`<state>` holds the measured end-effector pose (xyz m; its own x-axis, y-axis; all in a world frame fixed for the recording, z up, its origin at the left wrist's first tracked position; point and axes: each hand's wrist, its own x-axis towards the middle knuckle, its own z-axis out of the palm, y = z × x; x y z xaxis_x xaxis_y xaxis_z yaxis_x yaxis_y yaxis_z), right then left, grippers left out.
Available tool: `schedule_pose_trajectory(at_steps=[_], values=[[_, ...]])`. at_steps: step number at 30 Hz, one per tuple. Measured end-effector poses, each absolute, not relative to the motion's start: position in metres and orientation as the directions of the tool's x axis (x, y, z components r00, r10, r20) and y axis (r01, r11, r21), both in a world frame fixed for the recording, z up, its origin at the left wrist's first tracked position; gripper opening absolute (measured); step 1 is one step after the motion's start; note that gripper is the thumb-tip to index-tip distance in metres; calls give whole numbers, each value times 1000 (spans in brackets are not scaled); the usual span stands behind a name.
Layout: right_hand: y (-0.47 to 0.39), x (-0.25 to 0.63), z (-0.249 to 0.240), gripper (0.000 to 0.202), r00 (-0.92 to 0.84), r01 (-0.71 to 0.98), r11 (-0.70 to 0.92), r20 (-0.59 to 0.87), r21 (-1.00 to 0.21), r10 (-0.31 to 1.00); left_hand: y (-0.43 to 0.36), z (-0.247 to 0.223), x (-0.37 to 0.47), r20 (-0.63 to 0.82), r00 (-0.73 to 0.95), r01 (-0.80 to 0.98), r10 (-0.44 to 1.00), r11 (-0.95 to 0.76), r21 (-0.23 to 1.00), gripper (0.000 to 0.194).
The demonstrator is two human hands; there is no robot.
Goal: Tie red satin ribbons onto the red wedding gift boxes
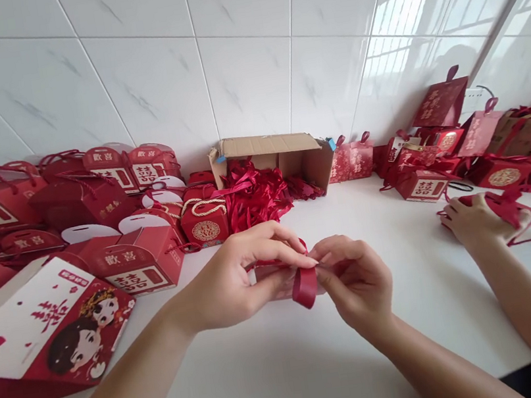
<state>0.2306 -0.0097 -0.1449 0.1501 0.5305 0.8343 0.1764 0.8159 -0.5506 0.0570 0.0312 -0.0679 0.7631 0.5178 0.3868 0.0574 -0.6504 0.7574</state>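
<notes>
Both hands meet over the white surface [281,369], left hand [238,279] and right hand [357,278] pinching the red ribbon [304,286] between fingertips — best kept taut and flat, I'd say.

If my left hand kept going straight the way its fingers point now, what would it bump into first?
Your left hand points rightward, fingertips pinching the red ribbon. Straight on it would meet your right hand almost at once, since their fingertips already seem to touch at the ribbon.
</notes>
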Motion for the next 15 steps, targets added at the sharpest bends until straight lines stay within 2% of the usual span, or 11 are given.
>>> schedule_pose_trajectory(at_steps=[8,13,15], values=[[-9,234,-144,19,166,191,838,858,-512,486,33,-74,62,514,721,-38,465,-714,699,26],[-8,235,-144,23,175,181,835,853,-519,492,29,-81,67,530,639,33,557,-708,705,33],[-7,235,-144,23,182,169,841,855,-514,486,29,-82,68,530,643,62,553,-728,683,33]])
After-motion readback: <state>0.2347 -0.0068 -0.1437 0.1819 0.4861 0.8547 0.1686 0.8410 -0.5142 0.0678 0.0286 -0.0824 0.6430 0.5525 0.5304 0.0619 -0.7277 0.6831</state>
